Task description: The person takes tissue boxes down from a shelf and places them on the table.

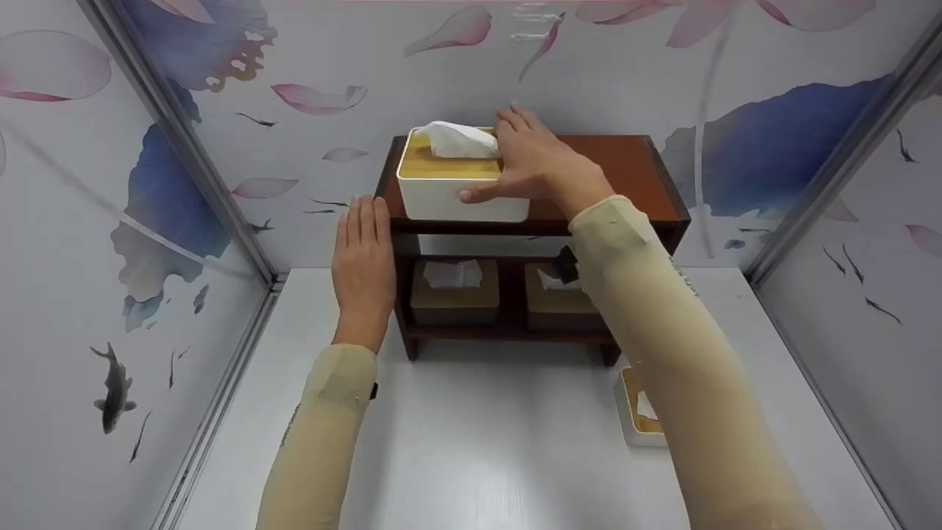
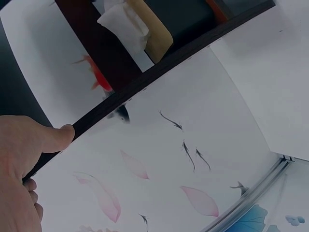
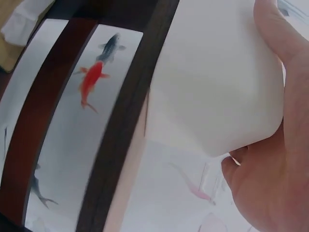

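Observation:
A white tissue box (image 1: 441, 197) with a wooden lid and a tissue sticking up stands at the left of a dark reddish-brown shelf's top (image 1: 607, 173). My right hand (image 1: 544, 162) grips the box from its right side, thumb on the front and fingers at the back. In the right wrist view, the palm is close along the box's white wall (image 3: 217, 82). My left hand (image 1: 364, 265) rests against the shelf's left side with straight fingers. Its thumb (image 2: 60, 137) touches the shelf's dark edge (image 2: 116, 99) in the left wrist view.
On the lower level sit two tissue boxes, one at left (image 1: 454, 302) and one at right (image 1: 559, 309), partly behind my right sleeve. Another tissue box (image 1: 633, 419) lies on the white floor (image 1: 471, 442), partly covered by my forearm. Printed white walls (image 1: 331, 44) enclose the space.

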`<state>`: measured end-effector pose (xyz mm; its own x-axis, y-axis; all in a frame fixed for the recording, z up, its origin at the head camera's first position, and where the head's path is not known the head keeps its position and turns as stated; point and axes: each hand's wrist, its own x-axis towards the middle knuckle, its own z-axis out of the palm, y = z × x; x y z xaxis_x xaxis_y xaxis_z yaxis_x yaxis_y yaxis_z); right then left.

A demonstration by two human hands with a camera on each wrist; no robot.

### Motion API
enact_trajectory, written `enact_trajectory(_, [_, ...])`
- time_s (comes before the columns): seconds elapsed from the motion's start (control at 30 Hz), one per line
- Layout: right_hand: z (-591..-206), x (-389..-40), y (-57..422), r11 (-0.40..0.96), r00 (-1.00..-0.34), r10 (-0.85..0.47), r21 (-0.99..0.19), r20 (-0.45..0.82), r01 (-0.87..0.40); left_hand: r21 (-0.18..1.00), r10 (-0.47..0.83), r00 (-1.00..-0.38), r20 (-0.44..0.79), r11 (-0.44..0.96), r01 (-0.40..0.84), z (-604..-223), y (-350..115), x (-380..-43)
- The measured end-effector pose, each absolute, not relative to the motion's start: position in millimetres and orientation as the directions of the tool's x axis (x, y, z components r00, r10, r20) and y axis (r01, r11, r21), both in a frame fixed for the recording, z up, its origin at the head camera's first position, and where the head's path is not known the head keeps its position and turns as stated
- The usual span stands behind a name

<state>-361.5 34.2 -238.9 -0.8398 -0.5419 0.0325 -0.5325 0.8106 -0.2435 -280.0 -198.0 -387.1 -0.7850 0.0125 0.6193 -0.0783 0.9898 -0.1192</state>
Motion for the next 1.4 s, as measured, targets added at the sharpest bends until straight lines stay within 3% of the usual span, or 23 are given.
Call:
enact_trajectory(0.67, [-240.9,-358.2,32.6,0.787,-0.809,-0.586,-0.265,-0.038,-0.558,-0.099,0.012,-0.803,0.596,0.993,-0.059,-388.1,-197.2,-279.6])
enact_trajectory(0.9, [-242.3,-355.1,34.9,0.751,-0.781,-0.624,-0.254,0.031,-0.610,-0.139,0.020,-0.797,0.603,0.987,-0.080,-387.5,-198.6,-280.4])
enact_trajectory(1.1, [-243.2,-349.1,38.5,0.767,-0.797,-0.604,-0.247,0.034,-0.592,-0.138,0.014,-0.805,0.593,0.987,-0.084,-386.4,-199.2,-280.3])
enact_trajectory(1.4, [-247.4,-338.9,54.8,0.712,-0.738,-0.666,-0.200,0.109,-0.673,-0.144,0.023,-0.796,0.605,0.986,-0.081,-387.4,-200.1,-280.1])
